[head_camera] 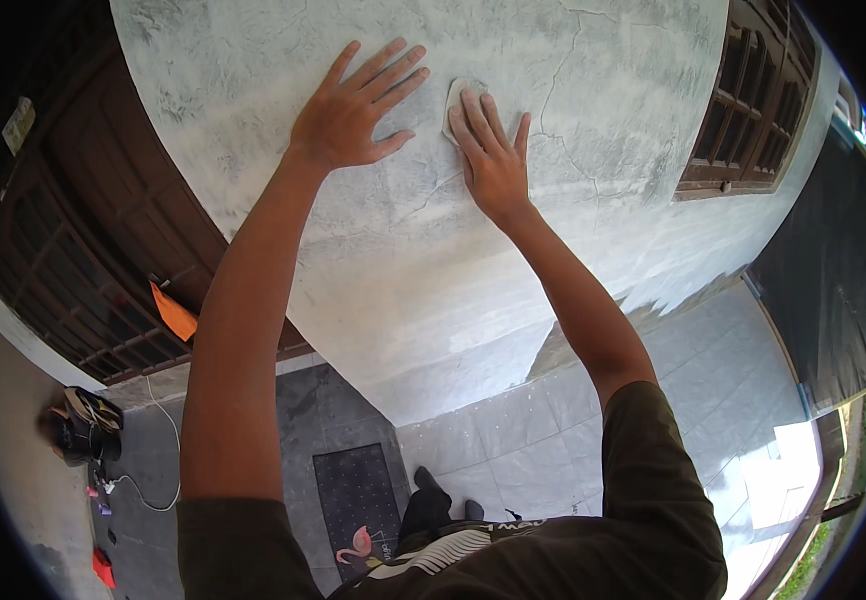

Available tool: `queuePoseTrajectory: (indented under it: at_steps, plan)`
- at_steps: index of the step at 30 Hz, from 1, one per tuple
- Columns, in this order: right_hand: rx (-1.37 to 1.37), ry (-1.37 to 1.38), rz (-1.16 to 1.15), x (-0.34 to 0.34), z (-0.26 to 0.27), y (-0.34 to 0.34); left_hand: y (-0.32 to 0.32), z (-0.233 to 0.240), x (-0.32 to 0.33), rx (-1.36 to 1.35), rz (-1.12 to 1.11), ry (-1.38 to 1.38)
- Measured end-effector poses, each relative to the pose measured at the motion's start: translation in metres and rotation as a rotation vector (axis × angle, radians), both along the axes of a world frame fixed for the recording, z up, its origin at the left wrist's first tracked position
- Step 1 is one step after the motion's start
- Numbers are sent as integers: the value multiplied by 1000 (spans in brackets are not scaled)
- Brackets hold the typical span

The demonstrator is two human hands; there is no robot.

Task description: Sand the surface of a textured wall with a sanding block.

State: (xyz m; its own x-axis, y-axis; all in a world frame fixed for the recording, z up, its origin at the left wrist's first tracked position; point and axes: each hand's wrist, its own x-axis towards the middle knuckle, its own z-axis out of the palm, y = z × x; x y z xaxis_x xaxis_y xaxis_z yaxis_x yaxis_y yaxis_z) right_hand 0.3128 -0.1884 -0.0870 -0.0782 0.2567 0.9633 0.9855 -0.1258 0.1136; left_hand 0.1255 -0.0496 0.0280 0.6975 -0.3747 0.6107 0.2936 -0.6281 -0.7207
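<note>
My left hand [350, 112] lies flat against a plastered wall [403, 247], its fingers spread and nothing in it. To its right, my right hand [494, 157] presses a thin pale sheet [457, 94], perhaps sandpaper, against the same wall under its fingertips. The little finger stands apart from the others. Thin cracks run through the plaster right of my right hand. The wall's surface is patchy, white and grey, with fine dust-like marks on my fingers.
A dark wooden door [125, 180] with an orange cloth [173, 311] is at left, a wooden window [748, 105] at right. On the tiled floor are a flamingo mat [354, 502], a white cable [176, 442], a bag [95, 409] and a red item [103, 568].
</note>
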Motion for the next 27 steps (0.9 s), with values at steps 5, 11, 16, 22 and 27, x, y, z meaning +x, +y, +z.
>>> queuePoseTrajectory:
  at_steps: [5, 11, 16, 22, 27]
  plan:
    - [14, -51, 26, 2, 27, -1, -7, 0, 1, -11, 65, -1]
    - [-50, -80, -16, 6, 17, -2, -6, -6, 3, -18, 64, -17]
    - [-37, -74, 33, 3, 23, -4, -8, -3, 0, -27, 51, -20]
    - [-62, -91, 5, 3, 25, -9, -7, -4, 4, -29, 58, -16]
    - [-78, -75, 25, -6, 13, -6, -4, -1, -2, -18, 63, -16]
